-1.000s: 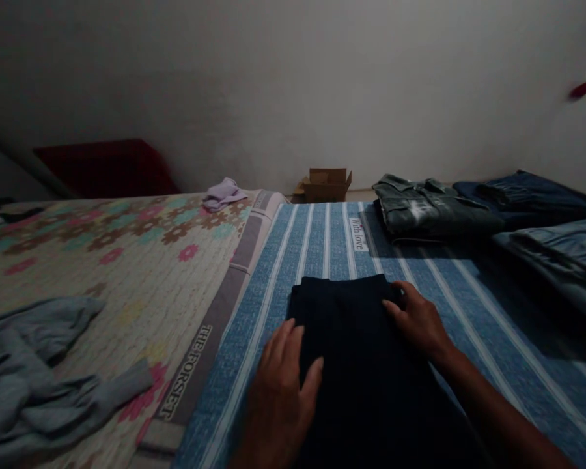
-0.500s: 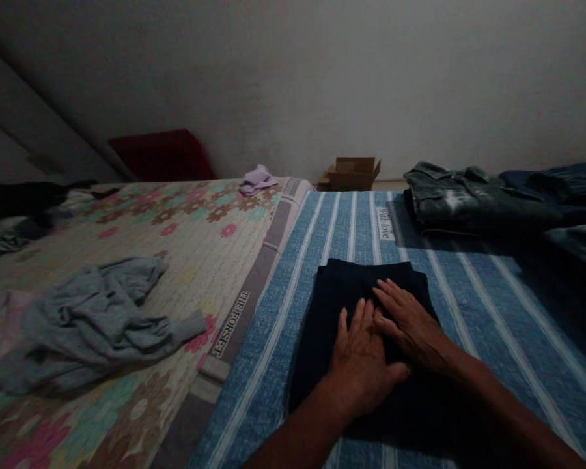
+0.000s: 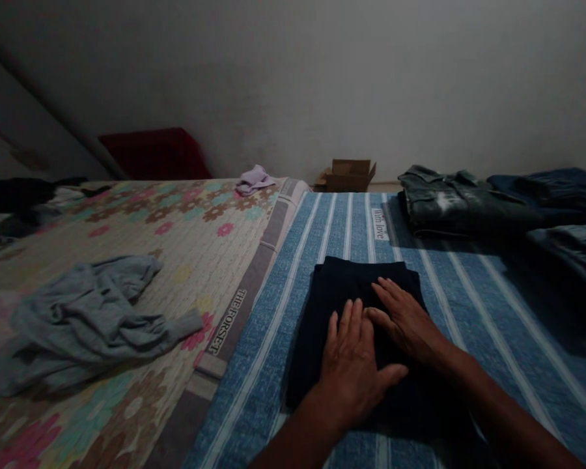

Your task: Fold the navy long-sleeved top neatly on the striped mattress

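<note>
A dark navy folded garment (image 3: 306, 339) lies flat on the blue striped bedspread (image 3: 273, 326); its exact kind I cannot tell. Flat on its middle rests my left hand (image 3: 354, 365), fingers stretched forward and thumb out to the right. Just right of it, my right hand (image 3: 407, 319) also lies on the cloth, fingers extended toward the upper left. The right thumb reaches close to the left fingertips. Both hands press on the cloth without gripping it. The garment's lower right part is lost in shadow and behind my right forearm.
Left of the bedspread, a crumpled grey long-sleeved top (image 3: 92, 319) lies on a flowered quilt (image 3: 190, 260). A lilac cloth (image 3: 254, 180) sits at its far edge. Beyond are a cardboard box (image 3: 350, 176) and a red object (image 3: 156, 153). Folded dark clothes (image 3: 461, 205) and jeans (image 3: 557, 189) stand right.
My left hand has slid slightly left on the garment, its fingers straightening. The right hand stays about where it was on the cloth. The whole view has shifted a little.
</note>
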`<action>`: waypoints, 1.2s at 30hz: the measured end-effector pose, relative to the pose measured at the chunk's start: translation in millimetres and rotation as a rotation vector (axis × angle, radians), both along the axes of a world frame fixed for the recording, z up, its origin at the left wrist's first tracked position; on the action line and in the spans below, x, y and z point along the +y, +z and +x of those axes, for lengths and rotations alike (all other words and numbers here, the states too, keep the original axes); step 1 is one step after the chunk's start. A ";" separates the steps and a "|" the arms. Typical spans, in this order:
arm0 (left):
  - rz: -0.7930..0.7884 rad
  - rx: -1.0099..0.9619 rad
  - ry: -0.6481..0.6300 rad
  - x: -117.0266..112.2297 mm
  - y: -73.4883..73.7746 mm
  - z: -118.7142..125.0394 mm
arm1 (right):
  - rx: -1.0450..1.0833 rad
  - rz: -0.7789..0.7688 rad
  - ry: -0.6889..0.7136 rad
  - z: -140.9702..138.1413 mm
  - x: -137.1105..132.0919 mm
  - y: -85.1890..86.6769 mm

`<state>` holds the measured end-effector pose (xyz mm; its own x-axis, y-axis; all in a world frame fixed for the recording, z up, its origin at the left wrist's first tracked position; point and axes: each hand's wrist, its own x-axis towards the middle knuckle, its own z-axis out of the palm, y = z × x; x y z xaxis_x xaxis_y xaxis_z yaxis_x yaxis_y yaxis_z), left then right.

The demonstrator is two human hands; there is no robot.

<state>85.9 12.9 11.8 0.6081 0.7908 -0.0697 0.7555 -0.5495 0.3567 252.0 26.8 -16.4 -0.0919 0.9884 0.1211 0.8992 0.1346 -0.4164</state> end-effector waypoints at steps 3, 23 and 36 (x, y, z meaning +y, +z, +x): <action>0.038 0.055 0.100 2.3 4.0 -18.6 | -0.015 0.036 -0.034 -6.9 -5.2 17.3; -0.223 -0.457 0.572 4.9 -14.9 -91.2 | -0.122 0.227 0.227 -63.9 -75.2 21.2; -0.567 -0.681 0.777 8.9 -8.6 -106.4 | -0.168 0.382 0.253 -87.9 -81.5 -1.3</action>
<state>-20.5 21.8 3.2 0.0239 0.9257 -0.3775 0.3773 0.3414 0.8609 164.0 -54.7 -17.8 -0.3728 0.8203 0.4338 0.8690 0.4725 -0.1467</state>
